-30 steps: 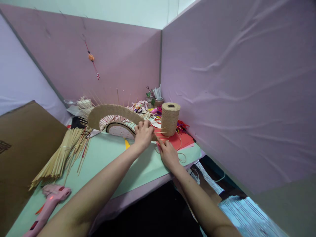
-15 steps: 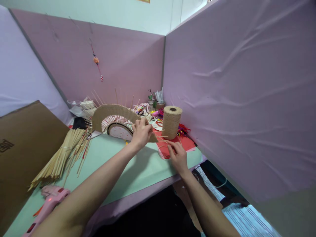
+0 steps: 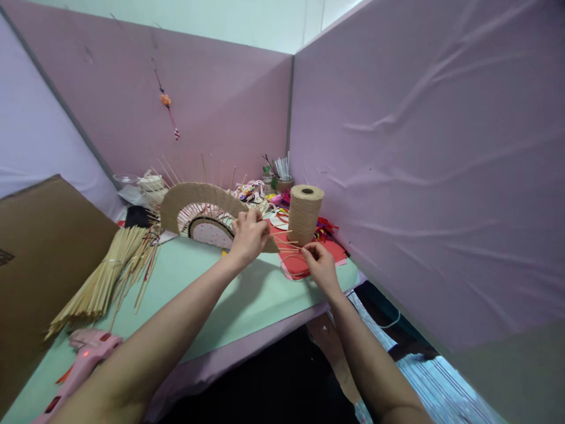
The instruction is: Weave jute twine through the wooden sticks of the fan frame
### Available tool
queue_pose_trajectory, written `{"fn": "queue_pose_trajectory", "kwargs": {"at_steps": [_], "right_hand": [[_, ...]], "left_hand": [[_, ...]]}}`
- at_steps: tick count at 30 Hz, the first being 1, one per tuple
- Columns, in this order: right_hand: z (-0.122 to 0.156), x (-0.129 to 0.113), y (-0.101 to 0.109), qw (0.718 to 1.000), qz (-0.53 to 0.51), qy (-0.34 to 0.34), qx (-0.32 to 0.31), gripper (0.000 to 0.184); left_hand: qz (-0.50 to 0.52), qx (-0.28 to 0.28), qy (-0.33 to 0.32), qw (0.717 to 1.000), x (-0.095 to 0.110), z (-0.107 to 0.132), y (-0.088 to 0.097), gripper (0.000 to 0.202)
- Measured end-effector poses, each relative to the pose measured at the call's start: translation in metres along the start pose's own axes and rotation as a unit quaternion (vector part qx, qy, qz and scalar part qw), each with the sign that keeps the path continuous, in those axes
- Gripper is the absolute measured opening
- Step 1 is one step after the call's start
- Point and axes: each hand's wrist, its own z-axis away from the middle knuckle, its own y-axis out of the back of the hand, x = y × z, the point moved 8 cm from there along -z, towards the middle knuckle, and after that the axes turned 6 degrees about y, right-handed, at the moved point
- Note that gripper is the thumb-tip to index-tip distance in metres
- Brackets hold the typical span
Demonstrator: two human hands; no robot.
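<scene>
A half-round woven piece of tan twine on thin sticks (image 3: pixel 200 193) stands on the table, stick ends poking out around its arch. Inside its curve is a dark-rimmed half disc with a pale dotted face (image 3: pixel 210 233). My left hand (image 3: pixel 251 235) is closed on the right part of the woven band, hiding some of it. Just right of that, my right hand (image 3: pixel 321 266) pinches a thin strand of twine by the tips of the lowest sticks. Behind the stick tips stands a large spool of twine (image 3: pixel 304 217). A loop of strand lies over red sheets (image 3: pixel 329 252).
A bundle of thin sticks (image 3: pixel 95 277) lies left, beside a cardboard sheet (image 3: pixel 48 265). A pink glue gun (image 3: pixel 88 359) with a lit red light rests near my left forearm. Craft scraps and a pot of white sticks (image 3: pixel 282 171) fill the back corner. Pink partitions (image 3: pixel 229 100) enclose the table.
My right hand has shifted slightly up, and its fingers have drawn closer together on the strand by the stick tips. My left hand keeps its hold. The whole view has moved a little.
</scene>
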Motion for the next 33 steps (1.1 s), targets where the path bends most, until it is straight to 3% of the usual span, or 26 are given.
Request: {"fn": "queue_pose_trajectory", "kwargs": {"at_steps": [4, 7, 11, 14, 18, 22, 26, 31, 33], "right_hand": [[-0.003, 0.008, -0.009, 0.999, 0.004, -0.019, -0.046, 0.027], [0.001, 0.003, -0.007, 0.999, 0.021, -0.007, -0.033, 0.027], [0.009, -0.016, 0.003, 0.996, 0.072, 0.057, 0.005, 0.022], [0.015, -0.028, 0.003, 0.984, 0.131, 0.122, -0.002, 0.019], [0.027, -0.031, -0.018, 0.957, 0.218, 0.188, -0.042, 0.019], [0.032, -0.024, -0.049, 0.937, 0.275, 0.194, -0.090, 0.020], [0.027, -0.028, -0.057, 0.953, 0.224, 0.192, -0.073, 0.023], [0.018, -0.047, -0.023, 0.979, 0.076, 0.187, 0.008, 0.021], [0.014, -0.055, -0.014, 0.984, 0.034, 0.173, 0.007, 0.019]], "left_hand": [[0.001, -0.001, 0.005, 1.000, -0.001, 0.001, 0.001, 0.008], [0.004, 0.002, 0.007, 1.000, -0.001, 0.001, 0.002, 0.009], [0.001, 0.008, 0.008, 1.000, 0.000, -0.001, 0.002, 0.009], [0.001, 0.008, 0.012, 1.000, 0.000, -0.002, 0.002, 0.009], [0.012, 0.008, 0.015, 1.000, -0.001, -0.004, 0.003, 0.009], [0.046, 0.023, 0.000, 0.999, 0.002, -0.008, 0.007, 0.009], [0.079, 0.043, -0.041, 0.995, 0.008, -0.017, 0.027, 0.010], [0.109, 0.084, -0.070, 0.988, 0.016, -0.029, 0.067, 0.015], [0.119, 0.098, -0.071, 0.985, 0.020, -0.031, 0.078, 0.014]]}}
